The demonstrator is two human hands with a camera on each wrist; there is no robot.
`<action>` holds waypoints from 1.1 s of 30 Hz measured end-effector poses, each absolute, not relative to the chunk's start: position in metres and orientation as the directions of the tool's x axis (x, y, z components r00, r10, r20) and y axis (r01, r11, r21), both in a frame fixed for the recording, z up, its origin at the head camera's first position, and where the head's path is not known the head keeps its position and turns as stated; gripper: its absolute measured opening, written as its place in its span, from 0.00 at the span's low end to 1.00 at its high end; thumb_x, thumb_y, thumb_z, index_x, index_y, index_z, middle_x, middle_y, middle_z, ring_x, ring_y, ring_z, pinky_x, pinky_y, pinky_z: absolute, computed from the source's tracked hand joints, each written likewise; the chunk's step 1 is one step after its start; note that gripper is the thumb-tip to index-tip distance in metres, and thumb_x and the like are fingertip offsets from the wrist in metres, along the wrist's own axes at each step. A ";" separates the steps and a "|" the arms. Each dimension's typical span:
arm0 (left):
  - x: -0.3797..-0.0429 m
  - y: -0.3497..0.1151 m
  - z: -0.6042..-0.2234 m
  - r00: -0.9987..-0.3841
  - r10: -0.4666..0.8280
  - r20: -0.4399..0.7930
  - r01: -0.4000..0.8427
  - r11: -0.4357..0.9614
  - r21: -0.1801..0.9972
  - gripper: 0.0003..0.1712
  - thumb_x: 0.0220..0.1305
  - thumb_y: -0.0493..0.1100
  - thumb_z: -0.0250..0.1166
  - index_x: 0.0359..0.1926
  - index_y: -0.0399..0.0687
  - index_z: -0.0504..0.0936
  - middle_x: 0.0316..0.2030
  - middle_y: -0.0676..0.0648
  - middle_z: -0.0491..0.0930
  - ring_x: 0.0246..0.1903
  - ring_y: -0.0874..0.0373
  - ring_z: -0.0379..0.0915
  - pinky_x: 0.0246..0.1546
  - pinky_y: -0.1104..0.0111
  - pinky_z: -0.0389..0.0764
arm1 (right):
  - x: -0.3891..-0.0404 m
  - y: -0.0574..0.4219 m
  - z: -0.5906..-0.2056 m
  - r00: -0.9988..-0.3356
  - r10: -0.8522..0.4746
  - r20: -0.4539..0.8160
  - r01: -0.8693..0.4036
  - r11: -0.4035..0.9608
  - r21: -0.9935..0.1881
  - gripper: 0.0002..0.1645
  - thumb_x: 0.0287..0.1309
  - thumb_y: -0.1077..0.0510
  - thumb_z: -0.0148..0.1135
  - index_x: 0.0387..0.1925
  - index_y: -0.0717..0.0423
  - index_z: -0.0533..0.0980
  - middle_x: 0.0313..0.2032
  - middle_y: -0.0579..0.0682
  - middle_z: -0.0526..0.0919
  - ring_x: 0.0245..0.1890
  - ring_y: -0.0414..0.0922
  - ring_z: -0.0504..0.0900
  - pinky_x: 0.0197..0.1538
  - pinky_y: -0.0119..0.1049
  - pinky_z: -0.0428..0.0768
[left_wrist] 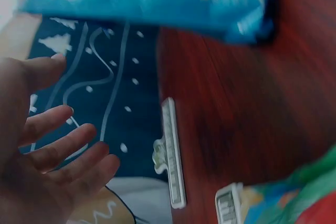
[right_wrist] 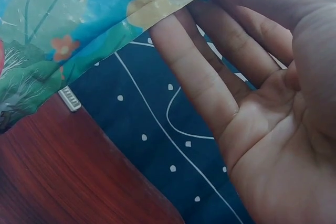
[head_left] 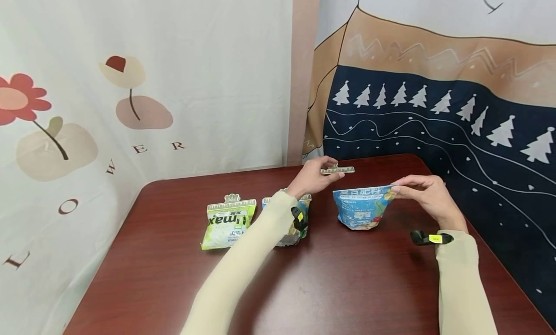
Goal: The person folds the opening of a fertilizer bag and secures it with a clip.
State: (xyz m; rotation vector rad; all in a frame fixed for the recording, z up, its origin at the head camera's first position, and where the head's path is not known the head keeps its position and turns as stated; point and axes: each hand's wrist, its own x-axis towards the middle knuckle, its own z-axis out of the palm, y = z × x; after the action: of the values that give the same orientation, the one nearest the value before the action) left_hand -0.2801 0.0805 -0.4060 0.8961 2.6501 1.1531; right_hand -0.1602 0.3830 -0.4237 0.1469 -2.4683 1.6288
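My right hand (head_left: 427,195) pinches the top corner of a blue snack bag (head_left: 360,212), between thumb and fingers in the right wrist view. The bag hangs with its top edge stretched sideways. My left hand (head_left: 313,176) reaches toward a long bag clip (head_left: 347,170) at the table's far side. In the left wrist view, the fingers (left_wrist: 79,140) of that hand are spread and relaxed, apart from the clip (left_wrist: 173,156), which lies near the table edge. Nothing is held in the left hand.
A green-and-white bag (head_left: 226,229) with a clip along its top lies at left on the dark red table (head_left: 173,277). Another clipped colourful bag (head_left: 301,219) lies partly hidden beneath my left forearm. Patterned curtains (head_left: 217,84) stand behind the table.
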 end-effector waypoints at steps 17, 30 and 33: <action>-0.338 0.101 -0.425 -0.794 0.606 -0.051 0.568 0.769 0.292 0.38 0.70 0.61 0.64 0.75 0.53 0.67 0.74 0.44 0.65 0.72 0.50 0.64 0.72 0.57 0.70 | -0.161 0.381 -0.422 -0.971 -0.033 0.235 -0.231 0.362 -0.903 0.12 0.64 0.63 0.70 0.45 0.69 0.84 0.32 0.39 0.90 0.31 0.40 0.89 0.41 0.28 0.86; -0.355 0.119 -0.443 -0.799 0.579 -0.162 0.534 0.808 0.250 0.39 0.74 0.54 0.61 0.79 0.51 0.60 0.76 0.44 0.62 0.73 0.51 0.64 0.73 0.59 0.69 | -0.162 0.381 -0.420 -0.978 -0.004 0.207 -0.192 0.390 -0.901 0.13 0.64 0.60 0.70 0.45 0.66 0.84 0.33 0.40 0.90 0.31 0.43 0.88 0.41 0.28 0.85; -0.354 0.125 -0.444 -0.801 0.569 -0.185 0.533 0.820 0.211 0.39 0.74 0.53 0.61 0.79 0.50 0.59 0.77 0.44 0.62 0.73 0.52 0.64 0.73 0.60 0.69 | -0.163 0.380 -0.421 -0.979 -0.002 0.205 -0.189 0.391 -0.901 0.13 0.64 0.59 0.71 0.45 0.66 0.85 0.32 0.40 0.90 0.31 0.43 0.88 0.41 0.29 0.85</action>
State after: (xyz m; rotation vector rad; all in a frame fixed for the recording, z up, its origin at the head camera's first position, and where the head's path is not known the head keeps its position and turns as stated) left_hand -0.3540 0.1248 -0.4441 0.8501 2.7635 0.2168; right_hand -0.1628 0.3801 -0.4206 0.1721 -2.4733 1.6368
